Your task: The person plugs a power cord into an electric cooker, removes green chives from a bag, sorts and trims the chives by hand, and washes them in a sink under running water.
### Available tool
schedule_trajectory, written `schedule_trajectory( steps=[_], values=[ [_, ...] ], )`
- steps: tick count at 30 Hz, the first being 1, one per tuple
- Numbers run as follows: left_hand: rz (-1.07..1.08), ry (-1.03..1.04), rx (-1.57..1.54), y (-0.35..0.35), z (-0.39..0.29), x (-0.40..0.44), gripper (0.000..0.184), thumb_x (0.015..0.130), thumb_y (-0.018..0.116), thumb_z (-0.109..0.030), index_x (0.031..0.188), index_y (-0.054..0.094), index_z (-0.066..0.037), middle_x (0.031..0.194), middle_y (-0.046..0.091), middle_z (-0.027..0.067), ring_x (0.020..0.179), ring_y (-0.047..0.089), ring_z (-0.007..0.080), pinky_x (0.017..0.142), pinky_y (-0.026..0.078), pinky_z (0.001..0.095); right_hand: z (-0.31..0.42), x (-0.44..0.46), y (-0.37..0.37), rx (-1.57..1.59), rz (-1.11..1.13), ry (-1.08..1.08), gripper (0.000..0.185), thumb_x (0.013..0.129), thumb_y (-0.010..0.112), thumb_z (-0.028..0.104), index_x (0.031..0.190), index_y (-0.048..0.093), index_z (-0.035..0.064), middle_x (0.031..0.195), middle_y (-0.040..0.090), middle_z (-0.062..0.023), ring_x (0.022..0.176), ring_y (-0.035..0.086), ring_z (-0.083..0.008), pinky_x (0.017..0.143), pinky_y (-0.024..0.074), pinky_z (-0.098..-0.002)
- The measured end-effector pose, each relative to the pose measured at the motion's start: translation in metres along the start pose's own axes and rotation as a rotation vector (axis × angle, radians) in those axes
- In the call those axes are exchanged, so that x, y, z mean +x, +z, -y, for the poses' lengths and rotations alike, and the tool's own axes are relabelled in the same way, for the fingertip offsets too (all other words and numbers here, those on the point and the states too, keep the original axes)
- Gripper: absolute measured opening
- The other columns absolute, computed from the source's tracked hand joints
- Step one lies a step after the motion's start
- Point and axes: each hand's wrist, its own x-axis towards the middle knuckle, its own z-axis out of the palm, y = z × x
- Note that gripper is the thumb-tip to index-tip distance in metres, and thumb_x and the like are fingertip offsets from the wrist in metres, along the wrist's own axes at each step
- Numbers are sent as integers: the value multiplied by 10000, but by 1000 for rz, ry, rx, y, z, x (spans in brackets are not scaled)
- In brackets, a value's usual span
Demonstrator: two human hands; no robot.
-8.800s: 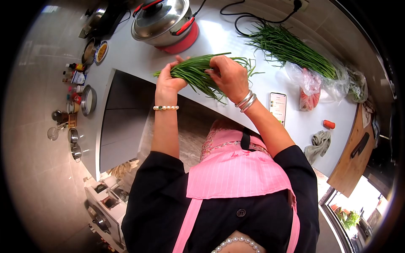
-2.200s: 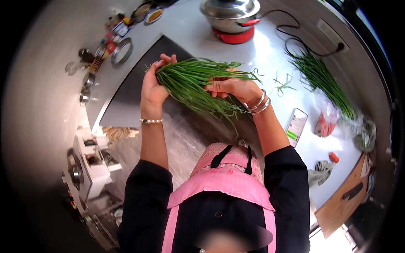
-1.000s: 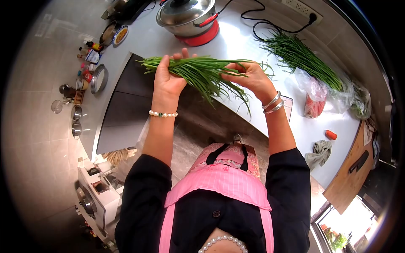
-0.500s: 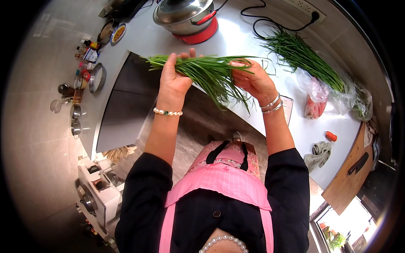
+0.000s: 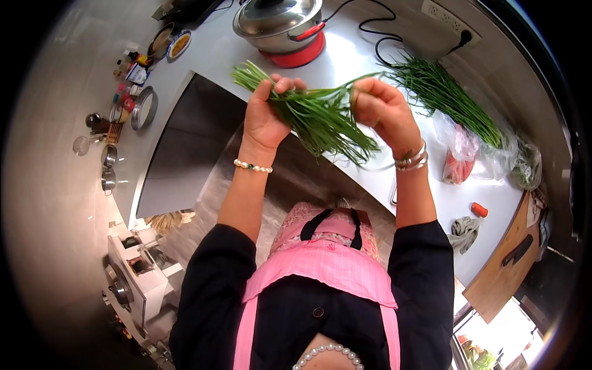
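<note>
My left hand [image 5: 267, 117] is closed around a bunch of garlic chives [image 5: 324, 123], its pale stem ends sticking out to the left past my thumb and the green leaves fanning down to the right. At the leaf side, my right hand [image 5: 388, 117] has its fingers pinched on a few chive leaves drawn out from the bunch; these fingers are slightly blurred. A larger pile of chives [image 5: 453, 95] lies on the counter beyond my right hand, partly in a clear plastic bag.
A lidded steel pot [image 5: 277, 28] stands on a red base at the back. Near the right wall are a bag with red contents [image 5: 457, 163], a small red item [image 5: 479, 209], a grey cloth [image 5: 464, 234] and a knife [image 5: 518, 250] on a wooden board [image 5: 502, 271]. Bottles [image 5: 137, 74] stand left.
The bunch has tilted, its stem ends now higher and its leaves swung lower right. My right hand has moved slightly right, pulling a few leaves away from the rest.
</note>
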Motion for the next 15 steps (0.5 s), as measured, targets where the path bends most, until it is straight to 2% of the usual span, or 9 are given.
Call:
schedule_trajectory(
  steps=[2,6,7,10,11,14,15],
  values=[
    [48,55,119,2,0,-1,106,849,572,-183,897,580,-89,842,567,56,979,541,290,926,418,500,13,-6,17,-131,136,10,115,851,561,110,914,604,24,772,567,43,647,489,-18,565,392,-153],
    [76,94,533,1,-12,0,154,843,589,-196,969,580,-107,871,558,55,1028,510,275,964,389,467,10,16,7,-116,-13,49,130,861,552,130,926,608,32,689,517,60,582,430,-12,511,332,-157],
    [114,99,604,-3,-17,4,178,866,562,-217,1006,562,-107,918,559,91,1053,503,294,944,405,476,9,22,4,-77,-56,49,134,858,563,141,926,611,37,648,485,69,553,394,-13,487,296,-163],
    [98,135,695,6,-23,10,190,869,558,-222,1018,551,-104,972,563,109,1048,512,298,939,408,478,17,30,4,-123,-114,55,144,858,578,167,907,609,35,647,478,69,547,393,-16,483,299,-161],
    [116,134,682,9,-25,13,187,885,532,-231,998,542,-83,1015,558,139,1030,527,293,908,436,457,16,29,9,-145,-122,42,148,856,584,173,903,606,35,649,479,69,548,393,-15,485,302,-160],
    [33,149,737,8,-39,28,183,884,502,-193,955,526,-26,969,605,144,925,592,271,812,511,405,22,41,20,-230,-138,11,161,846,606,198,876,595,40,654,482,68,555,398,-11,493,313,-156],
    [-59,198,823,13,-42,32,170,879,475,-166,915,546,-16,898,626,128,832,609,205,725,524,334,21,49,21,-232,-145,17,155,849,602,192,876,592,40,656,480,67,554,395,-12,494,313,-156]
  ],
)
